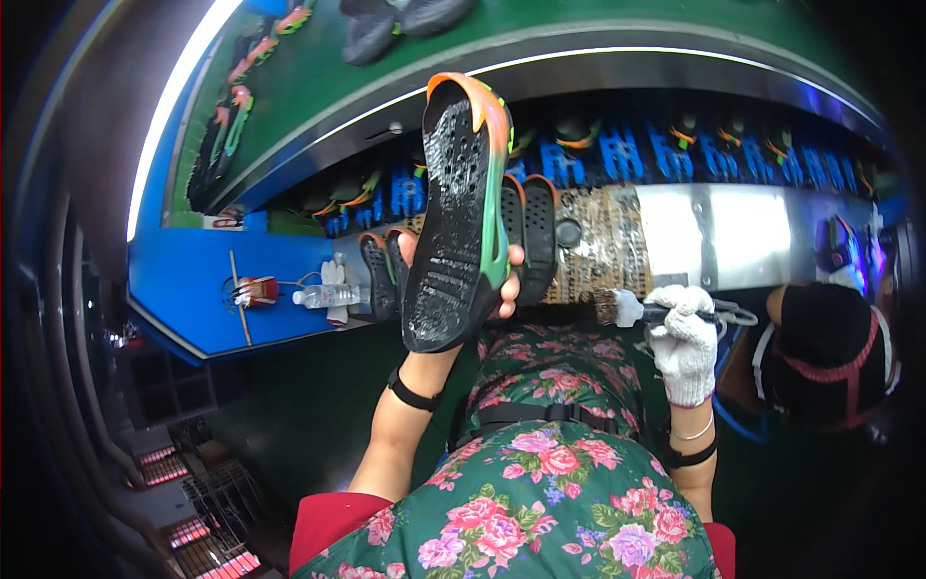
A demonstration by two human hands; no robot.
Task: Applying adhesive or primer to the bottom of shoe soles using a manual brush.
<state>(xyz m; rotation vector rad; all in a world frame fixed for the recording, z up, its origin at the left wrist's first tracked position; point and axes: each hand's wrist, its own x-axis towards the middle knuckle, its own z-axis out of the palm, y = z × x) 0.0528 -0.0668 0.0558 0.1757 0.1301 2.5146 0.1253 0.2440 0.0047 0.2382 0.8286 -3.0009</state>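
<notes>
My bare left hand holds up a shoe sole, heel end toward me. The sole is black inside, with a wet-looking gloss, and its side wall runs from orange to green. My left thumb shows on one side and fingertips on the other; the palm is hidden behind it. In a white knit glove, my right hand is closed round the handle of a brush with dark bristles pointing left. The brush is apart from the sole. More black soles stand just behind the held one.
A worn, tape-covered board lies on the bench. Blue racks line the back under a green conveyor belt carrying shoe parts. A plastic bottle lies on the blue table at left. Another person is close at right.
</notes>
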